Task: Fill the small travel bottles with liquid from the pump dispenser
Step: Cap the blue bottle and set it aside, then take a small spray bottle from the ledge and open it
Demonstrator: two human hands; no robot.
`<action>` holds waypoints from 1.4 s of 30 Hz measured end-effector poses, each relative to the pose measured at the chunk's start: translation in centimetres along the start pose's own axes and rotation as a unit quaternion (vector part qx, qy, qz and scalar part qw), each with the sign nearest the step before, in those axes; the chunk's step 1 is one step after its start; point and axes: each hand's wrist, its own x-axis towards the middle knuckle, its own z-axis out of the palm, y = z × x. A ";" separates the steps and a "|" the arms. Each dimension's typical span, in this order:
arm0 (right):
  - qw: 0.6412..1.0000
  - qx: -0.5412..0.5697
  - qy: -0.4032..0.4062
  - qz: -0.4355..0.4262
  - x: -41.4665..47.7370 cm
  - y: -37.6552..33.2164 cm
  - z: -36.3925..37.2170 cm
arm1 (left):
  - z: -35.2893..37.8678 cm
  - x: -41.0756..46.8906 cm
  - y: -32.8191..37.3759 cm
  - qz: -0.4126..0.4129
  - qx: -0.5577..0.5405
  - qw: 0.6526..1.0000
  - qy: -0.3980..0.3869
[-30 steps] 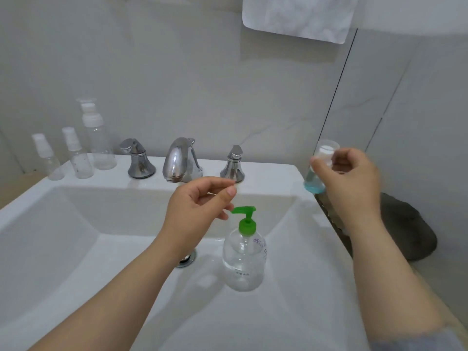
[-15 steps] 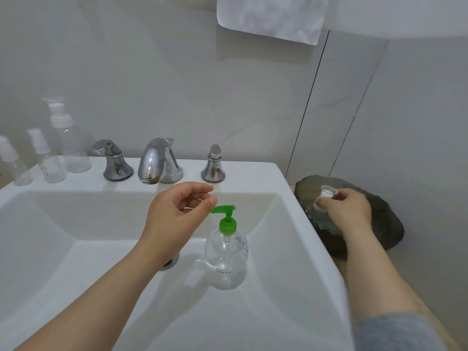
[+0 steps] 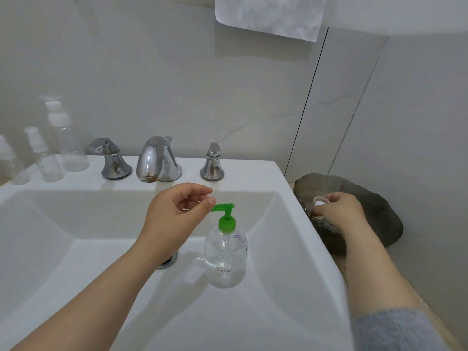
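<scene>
Plastic bottle (image 3: 319, 200) now at dark tray (image 3: 374, 206)

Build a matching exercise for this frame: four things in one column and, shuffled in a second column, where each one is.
Things
1. pump dispenser
2. small bottle
3. travel bottles
4. towel

Places
A. standing on the sink ledge, left of the faucet
B. hanging against the wall, above the sink
C. standing upright in the basin
D. gripped by the right hand over the dark dish beside the sink

Pairs: 1-C, 2-D, 3-A, 4-B
</scene>
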 end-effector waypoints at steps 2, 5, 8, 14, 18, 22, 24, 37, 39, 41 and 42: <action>1.000 0.009 0.001 -0.020 -0.3 -0.2 -0.1 | 0.0 0.0 0.0 0.002 0.003 1.000 0.003; 0.995 0.051 0.031 -0.085 -1.3 -1.5 -0.3 | 0.0 0.0 0.0 0.003 0.002 1.000 0.005; 0.977 0.069 0.065 -0.193 -3.3 -4.1 0.5 | -0.1 0.2 0.1 0.000 0.003 1.000 0.011; 0.937 0.168 0.046 -0.303 -9.4 -8.6 5.9 | -1.0 0.7 -0.3 -0.022 0.024 0.998 0.051; 0.926 0.235 0.079 -0.286 -11.0 -9.2 7.2 | -3.0 1.4 -1.0 -0.063 0.055 0.992 0.091; 0.917 0.239 0.038 -0.316 -11.9 -9.7 8.0 | -5.3 0.7 -1.3 -0.076 0.068 0.979 0.174; 0.902 0.263 -0.006 -0.343 -13.0 -10.3 8.5 | -6.6 -0.1 -1.4 -0.088 0.065 0.975 0.191; 0.809 0.303 -0.138 -0.484 -19.2 -14.0 13.8 | -18.5 2.1 -4.9 -0.053 0.203 0.882 0.422; 0.809 0.303 -0.136 -0.484 -19.5 -14.5 14.4 | -20.1 2.6 -5.8 -0.072 0.207 0.867 0.447; 0.813 0.309 -0.131 -0.477 -19.4 -14.5 14.6 | -21.0 3.4 -6.1 -0.083 0.216 0.863 0.449; 0.814 0.316 -0.134 -0.469 -19.4 -14.5 14.6 | -21.4 4.0 -6.2 -0.087 0.222 0.864 0.444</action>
